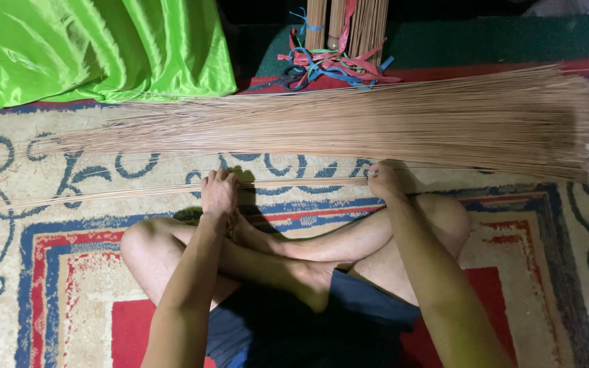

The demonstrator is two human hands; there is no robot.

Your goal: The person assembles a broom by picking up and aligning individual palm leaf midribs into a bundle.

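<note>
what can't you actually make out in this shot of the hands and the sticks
Head view, the only one:
- Left hand: its fingertips curl under onto the thin row of sticks, so its grip is hidden.
- Right hand: its fingers are tucked out of sight, so its hold is unclear.
- Big pile of sticks: single sticks are too fine to count.
- Upright stick bundles: cut off by the top edge.
- Green cloth: runs off the frame at the left and top.

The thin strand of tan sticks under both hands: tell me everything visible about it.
The thin strand of tan sticks is a few long, slender, straw-like sticks lying nearly flat across the patterned rug, pulled apart from the big fanned pile of sticks. The left hand and right hand grip it; its left end tapers away.
</note>
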